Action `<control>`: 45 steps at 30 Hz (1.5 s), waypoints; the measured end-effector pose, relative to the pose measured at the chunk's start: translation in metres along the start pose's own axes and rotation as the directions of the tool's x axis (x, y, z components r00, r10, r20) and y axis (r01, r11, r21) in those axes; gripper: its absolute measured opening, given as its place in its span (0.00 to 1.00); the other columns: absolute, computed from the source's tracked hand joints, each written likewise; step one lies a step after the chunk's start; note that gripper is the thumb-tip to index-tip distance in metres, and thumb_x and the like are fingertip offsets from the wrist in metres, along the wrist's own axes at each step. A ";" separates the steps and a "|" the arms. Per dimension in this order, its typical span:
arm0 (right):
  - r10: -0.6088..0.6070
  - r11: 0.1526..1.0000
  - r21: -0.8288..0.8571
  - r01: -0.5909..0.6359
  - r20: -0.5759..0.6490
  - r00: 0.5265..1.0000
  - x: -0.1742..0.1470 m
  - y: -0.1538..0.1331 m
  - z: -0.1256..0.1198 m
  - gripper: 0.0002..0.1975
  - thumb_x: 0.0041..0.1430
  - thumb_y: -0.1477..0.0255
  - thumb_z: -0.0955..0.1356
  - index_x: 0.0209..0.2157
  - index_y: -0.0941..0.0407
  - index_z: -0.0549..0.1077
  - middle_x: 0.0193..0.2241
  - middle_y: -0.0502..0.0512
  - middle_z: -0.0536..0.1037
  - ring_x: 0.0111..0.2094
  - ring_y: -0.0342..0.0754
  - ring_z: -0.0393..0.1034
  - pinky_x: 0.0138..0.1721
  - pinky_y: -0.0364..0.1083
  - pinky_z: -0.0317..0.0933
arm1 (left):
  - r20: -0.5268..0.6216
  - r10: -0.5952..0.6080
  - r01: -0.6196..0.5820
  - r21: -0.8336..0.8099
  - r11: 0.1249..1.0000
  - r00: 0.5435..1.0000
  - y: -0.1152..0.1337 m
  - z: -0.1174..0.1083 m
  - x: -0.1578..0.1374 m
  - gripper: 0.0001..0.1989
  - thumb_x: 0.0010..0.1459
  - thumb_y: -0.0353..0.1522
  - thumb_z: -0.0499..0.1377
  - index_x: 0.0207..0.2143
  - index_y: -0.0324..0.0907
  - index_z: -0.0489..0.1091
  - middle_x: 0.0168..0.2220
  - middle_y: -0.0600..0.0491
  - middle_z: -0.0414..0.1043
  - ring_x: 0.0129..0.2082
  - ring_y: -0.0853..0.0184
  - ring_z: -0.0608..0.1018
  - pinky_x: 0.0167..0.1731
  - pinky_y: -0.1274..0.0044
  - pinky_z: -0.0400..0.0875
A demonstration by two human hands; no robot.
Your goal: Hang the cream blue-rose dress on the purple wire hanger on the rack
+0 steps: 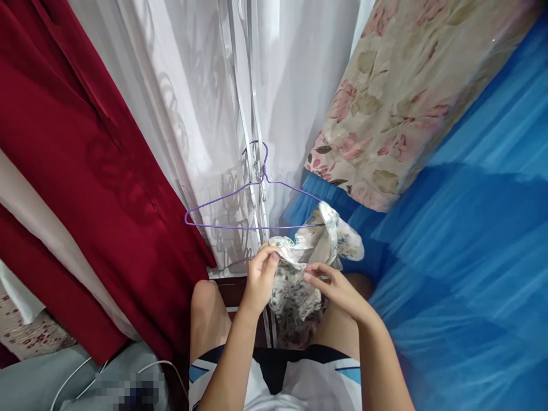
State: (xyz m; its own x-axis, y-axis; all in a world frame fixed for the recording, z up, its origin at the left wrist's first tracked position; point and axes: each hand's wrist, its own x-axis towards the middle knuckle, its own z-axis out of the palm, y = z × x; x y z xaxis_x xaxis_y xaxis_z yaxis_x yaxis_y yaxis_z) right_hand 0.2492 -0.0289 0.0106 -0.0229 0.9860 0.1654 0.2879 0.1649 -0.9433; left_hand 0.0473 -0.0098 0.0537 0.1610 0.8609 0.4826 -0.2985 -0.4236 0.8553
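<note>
Though on hanger point(265, 171), garment point(295, 288) in hands point(259, 275).

Purple wire hanger point(264, 176): pale floral-print cloth point(291, 285) is hiding its right end from me. Blue sheer tulle point(466, 262): running past frame right.

L hand point(259, 275) + R hand point(338, 288) pinch flrl garment point(293, 285), partly on purple hanger point(265, 176), 4 o'clock end; blue tulle point(462, 240) @3, red cloth point(107, 154) @9.
</note>
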 end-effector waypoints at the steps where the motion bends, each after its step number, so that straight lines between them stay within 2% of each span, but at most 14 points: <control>1: -0.085 0.996 -0.031 0.086 0.033 0.996 -0.001 -0.010 0.006 0.17 0.52 0.59 0.73 0.40 0.55 0.75 0.40 0.57 0.77 0.44 0.55 0.69 0.46 0.49 0.63 | 0.046 0.040 -0.043 0.071 0.997 0.998 0.006 0.005 -0.001 0.11 0.65 0.39 0.56 0.37 0.41 0.74 0.38 0.50 0.69 0.42 0.65 0.72 0.48 0.75 0.66; 5: -0.231 0.972 0.064 0.228 0.053 0.971 0.000 -0.034 0.032 0.09 0.56 0.62 0.71 0.37 0.51 0.73 0.35 0.53 0.74 0.39 0.54 0.67 0.44 0.50 0.63 | 0.162 0.078 -0.126 0.311 0.942 0.984 0.014 0.017 -0.006 0.12 0.67 0.38 0.54 0.38 0.43 0.75 0.41 0.49 0.65 0.45 0.64 0.71 0.51 0.73 0.64; 10: -0.077 0.937 0.348 -0.015 0.249 0.965 -0.005 -0.039 0.043 0.11 0.60 0.61 0.69 0.32 0.54 0.75 0.31 0.51 0.75 0.34 0.51 0.67 0.39 0.48 0.62 | 0.203 -0.141 0.065 0.340 0.938 0.969 -0.004 -0.005 -0.017 0.16 0.69 0.43 0.47 0.47 0.44 0.66 0.44 0.49 0.67 0.48 0.65 0.70 0.54 0.72 0.64; 13: 0.004 0.844 0.512 -0.158 0.289 0.957 -0.011 -0.045 0.032 0.12 0.58 0.60 0.71 0.34 0.55 0.76 0.30 0.52 0.77 0.31 0.49 0.69 0.36 0.46 0.64 | 0.397 -0.356 0.215 0.357 0.909 0.846 -0.017 -0.030 -0.036 0.24 0.69 0.47 0.41 0.50 0.42 0.66 0.40 0.50 0.70 0.43 0.65 0.72 0.50 0.72 0.67; 16: 0.019 0.802 0.553 -0.224 0.351 0.936 -0.010 -0.057 0.008 0.14 0.55 0.60 0.73 0.33 0.57 0.78 0.28 0.54 0.78 0.29 0.48 0.72 0.34 0.45 0.66 | 0.503 -0.446 0.139 0.535 0.834 0.741 -0.025 -0.059 -0.047 0.26 0.65 0.51 0.48 0.37 0.39 0.73 0.35 0.50 0.72 0.37 0.63 0.74 0.45 0.72 0.70; 20: -0.006 0.922 0.353 -0.159 0.425 0.905 0.012 -0.080 -0.029 0.12 0.55 0.65 0.74 0.37 0.58 0.79 0.31 0.56 0.81 0.31 0.50 0.75 0.32 0.44 0.67 | 0.366 -0.353 -0.073 0.775 0.627 0.861 -0.019 -0.110 -0.022 0.19 0.58 0.48 0.61 0.30 0.40 0.75 0.36 0.50 0.75 0.40 0.61 0.75 0.58 0.65 0.61; 24: -0.044 0.988 0.152 -0.013 0.364 0.930 0.047 -0.102 -0.047 0.13 0.52 0.64 0.76 0.35 0.59 0.80 0.29 0.55 0.82 0.28 0.50 0.75 0.27 0.43 0.66 | 0.272 -0.143 -0.164 0.844 0.511 0.952 0.009 -0.161 0.020 0.16 0.62 0.43 0.58 0.28 0.43 0.76 0.39 0.49 0.76 0.45 0.60 0.75 0.64 0.61 0.51; 28: -0.060 0.979 0.206 0.008 0.248 0.967 0.066 -0.114 -0.053 0.15 0.50 0.61 0.76 0.35 0.58 0.80 0.29 0.57 0.82 0.28 0.53 0.77 0.27 0.45 0.69 | 0.171 -0.122 -0.041 0.726 0.686 0.978 0.037 -0.184 0.029 0.22 0.65 0.43 0.53 0.23 0.41 0.71 0.40 0.47 0.78 0.48 0.58 0.76 0.57 0.64 0.63; 31: -0.080 0.967 0.252 0.038 0.158 0.984 0.067 -0.117 -0.050 0.16 0.48 0.60 0.77 0.32 0.57 0.79 0.26 0.56 0.80 0.23 0.50 0.74 0.23 0.44 0.66 | 0.183 -0.194 0.081 0.495 0.865 0.964 0.044 -0.174 0.014 0.21 0.67 0.44 0.50 0.26 0.42 0.68 0.41 0.44 0.80 0.54 0.56 0.74 0.58 0.62 0.62; 34: -0.105 0.959 0.275 0.071 0.112 0.988 0.064 -0.115 -0.036 0.17 0.45 0.59 0.78 0.31 0.56 0.78 0.23 0.54 0.78 0.21 0.48 0.71 0.21 0.43 0.64 | 0.313 -0.307 0.197 0.337 0.921 0.899 0.032 -0.142 -0.005 0.13 0.63 0.43 0.58 0.41 0.43 0.69 0.51 0.42 0.76 0.56 0.56 0.73 0.59 0.61 0.61; 38: -0.119 0.957 0.287 0.042 0.257 0.959 0.056 -0.110 -0.007 0.18 0.47 0.58 0.77 0.31 0.58 0.78 0.25 0.54 0.78 0.22 0.47 0.70 0.23 0.43 0.64 | 0.426 -0.314 0.188 0.313 0.931 0.848 -0.014 -0.080 -0.032 0.34 0.50 0.37 0.70 0.58 0.44 0.63 0.56 0.43 0.70 0.58 0.56 0.71 0.60 0.65 0.61; 40: -0.121 0.955 0.297 0.025 0.310 0.943 0.050 -0.105 0.000 0.17 0.49 0.59 0.76 0.31 0.58 0.77 0.24 0.53 0.77 0.22 0.45 0.69 0.23 0.42 0.62 | 0.383 -0.321 0.193 0.337 0.922 0.866 -0.044 -0.053 -0.048 0.33 0.50 0.34 0.69 0.58 0.44 0.64 0.55 0.45 0.71 0.56 0.56 0.72 0.57 0.66 0.64; 42: -0.111 0.951 0.310 0.013 0.300 0.948 0.044 -0.098 -0.005 0.15 0.49 0.60 0.76 0.30 0.58 0.77 0.23 0.52 0.77 0.21 0.44 0.69 0.23 0.41 0.62 | 0.371 -0.383 0.221 0.410 0.885 0.846 -0.068 -0.040 -0.062 0.18 0.55 0.33 0.63 0.50 0.43 0.71 0.48 0.48 0.76 0.49 0.56 0.76 0.51 0.69 0.69; 45: -0.054 0.946 0.324 -0.009 0.185 0.981 0.040 -0.091 -0.028 0.14 0.48 0.62 0.77 0.31 0.57 0.78 0.24 0.53 0.78 0.22 0.46 0.70 0.23 0.42 0.63 | 0.296 -0.450 0.239 0.542 0.805 0.843 -0.075 -0.058 -0.069 0.09 0.58 0.31 0.56 0.39 0.40 0.75 0.39 0.50 0.78 0.41 0.59 0.77 0.44 0.70 0.71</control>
State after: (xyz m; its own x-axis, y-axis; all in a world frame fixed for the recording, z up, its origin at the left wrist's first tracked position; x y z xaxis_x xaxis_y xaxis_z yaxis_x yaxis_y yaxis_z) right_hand 0.2490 -0.0055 0.1113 -0.2152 0.9634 0.1598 -0.0375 0.1554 -0.9871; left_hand 0.0037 -0.0213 -0.0550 0.5483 0.8326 0.0777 0.3084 -0.2877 0.9067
